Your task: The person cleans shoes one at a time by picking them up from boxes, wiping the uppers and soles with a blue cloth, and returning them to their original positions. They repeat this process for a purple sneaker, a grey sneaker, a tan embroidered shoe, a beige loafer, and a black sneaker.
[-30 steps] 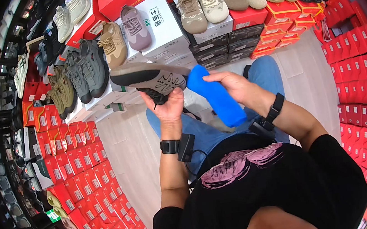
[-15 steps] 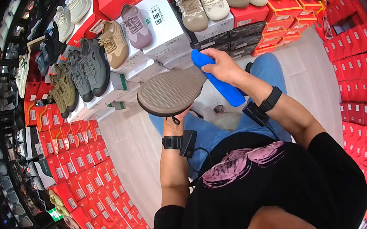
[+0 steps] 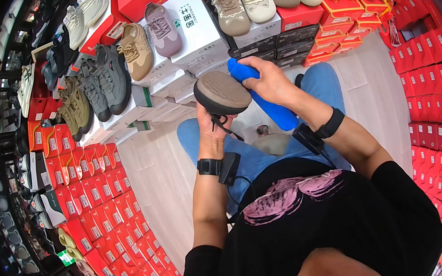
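My left hand (image 3: 212, 131) grips a dark shoe (image 3: 222, 93) from below, its brownish sole turned up and its black laces hanging down. My right hand (image 3: 270, 81) is wrapped round a blue cloth-like roll (image 3: 278, 110), whose upper end sticks out past the thumb. The roll is slanted down to the right and its upper part is right beside the shoe. Whether the two touch is hard to tell.
Ahead, pairs of shoes (image 3: 231, 12) stand on stacked white boxes (image 3: 195, 28) and red boxes (image 3: 301, 16). Walls of red boxes rise at the left (image 3: 96, 203) and right (image 3: 431, 98). A dark shoe rack (image 3: 8, 180) is at the far left. My knees are below my hands.
My left hand has turned the shoe, so its sole looks shorter and the shoe sits further right and more upright. My right hand has barely moved with the blue roll.
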`<act>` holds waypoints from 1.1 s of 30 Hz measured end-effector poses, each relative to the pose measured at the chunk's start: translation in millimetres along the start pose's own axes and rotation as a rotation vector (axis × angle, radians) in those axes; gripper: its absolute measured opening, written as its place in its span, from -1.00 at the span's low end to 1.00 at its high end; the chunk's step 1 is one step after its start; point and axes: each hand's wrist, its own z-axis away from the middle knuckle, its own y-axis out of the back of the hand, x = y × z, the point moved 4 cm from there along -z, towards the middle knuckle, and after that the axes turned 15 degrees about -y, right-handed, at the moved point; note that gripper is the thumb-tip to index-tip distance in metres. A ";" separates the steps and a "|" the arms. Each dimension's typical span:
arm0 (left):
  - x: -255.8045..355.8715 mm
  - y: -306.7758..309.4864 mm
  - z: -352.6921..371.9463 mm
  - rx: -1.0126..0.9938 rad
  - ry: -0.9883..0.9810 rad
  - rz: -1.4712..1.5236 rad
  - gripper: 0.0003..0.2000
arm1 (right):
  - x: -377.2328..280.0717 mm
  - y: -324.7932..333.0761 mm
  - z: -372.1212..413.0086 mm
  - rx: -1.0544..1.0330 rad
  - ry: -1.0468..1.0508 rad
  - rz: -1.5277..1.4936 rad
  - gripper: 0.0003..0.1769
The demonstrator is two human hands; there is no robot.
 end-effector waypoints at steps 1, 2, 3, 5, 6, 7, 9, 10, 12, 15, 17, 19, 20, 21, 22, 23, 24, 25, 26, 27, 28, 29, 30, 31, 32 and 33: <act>0.1 -1.8 -1.0 -0.012 0.002 -0.010 -0.47 | 0.4 0.1 -2.1 -0.058 0.002 -0.084 -0.50; 0.0 -1.3 -1.9 0.012 -0.040 -0.083 -0.50 | 1.4 -0.8 -2.3 -0.118 0.003 -0.168 -0.51; 0.9 -0.7 -2.6 0.085 -0.051 -0.140 -0.52 | -4.5 1.7 2.2 -0.121 -0.001 -0.168 -0.51; 2.8 6.0 -7.6 -0.002 -0.073 -0.139 -0.55 | -35.0 13.8 17.5 -0.112 0.074 -0.071 -0.51; 3.8 3.2 -7.5 -0.004 -0.073 -0.139 -0.55 | -45.7 17.6 24.0 -0.120 0.130 -0.073 -0.50; 4.7 0.9 -6.4 0.013 -0.074 -0.155 -0.57 | -50.6 20.5 27.8 -0.118 0.129 -0.073 -0.50; 6.7 -0.4 -6.7 0.031 -0.076 -0.170 -0.59 | -65.3 26.2 36.9 -0.056 0.302 0.037 -0.51; 8.8 -1.3 -8.6 -0.010 -0.097 -0.205 -0.59 | -72.1 30.2 41.3 -0.056 0.304 0.037 -0.51; 12.4 4.7 -10.9 -0.050 -0.121 -0.240 -0.59 | -88.8 37.3 52.0 -0.101 0.368 0.039 -0.51; 8.1 13.3 -12.4 -0.146 -0.062 -0.297 -0.59 | -109.8 43.6 64.2 -0.169 0.515 -0.147 -0.56; 1.5 11.3 -6.9 -0.069 -0.031 -0.320 -0.59 | -117.1 41.3 65.6 -0.021 0.681 -0.032 -0.56; 0.1 13.1 -6.3 -0.083 -0.014 -0.326 -0.58 | -118.5 40.5 65.6 0.132 0.843 0.085 -0.55; -1.9 12.8 -4.4 -0.095 0.027 -0.192 -0.57 | -115.4 37.5 63.1 0.224 0.906 0.246 -0.55; -3.0 7.8 -1.1 -0.105 0.066 -0.055 -0.55 | -110.9 33.2 61.3 0.315 0.965 0.409 -0.56; -1.3 -6.5 5.2 0.006 -0.004 -0.131 -0.56 | -102.7 29.0 58.4 0.316 0.974 0.474 -0.56; 0.2 -19.9 8.7 0.010 -0.011 -0.127 -0.56 | -96.4 25.9 58.4 0.309 0.980 0.474 -0.56; 2.6 -28.2 11.5 0.074 -0.026 -0.113 -0.56 | -91.2 24.6 61.7 0.353 0.988 0.449 -0.56; 4.6 -29.8 12.3 0.137 -0.042 -0.098 -0.57 | -86.2 24.6 64.7 0.396 0.998 0.424 -0.56; 4.0 -27.9 11.3 0.124 -0.026 -0.073 -0.58 | -81.1 25.6 66.7 0.422 1.007 0.437 -0.53; 2.9 -19.0 8.5 0.128 -0.030 -0.068 -0.58 | -75.9 24.8 67.4 0.414 1.010 0.438 -0.53; -0.7 -12.4 5.3 0.071 0.020 -0.040 -0.55 | -70.5 26.1 67.3 0.447 0.997 0.399 -0.51; -4.6 -6.3 2.3 0.011 0.070 -0.012 -0.51 | -64.8 27.9 66.9 0.482 0.985 0.362 -0.49; -6.9 -8.7 3.8 0.034 0.078 -0.053 -0.51 | -58.5 29.2 66.3 0.477 0.981 0.320 -0.46; -9.0 -12.1 6.8 0.034 0.073 -0.047 -0.51 | -52.5 27.6 65.2 0.472 0.986 0.322 -0.46; -12.8 -16.3 11.4 0.041 0.119 0.031 -0.55 | -46.5 28.0 64.6 0.494 0.999 0.253 -0.45; -15.5 -20.8 14.6 0.048 0.165 0.111 -0.59 | -41.4 28.7 65.0 0.513 1.011 0.185 -0.44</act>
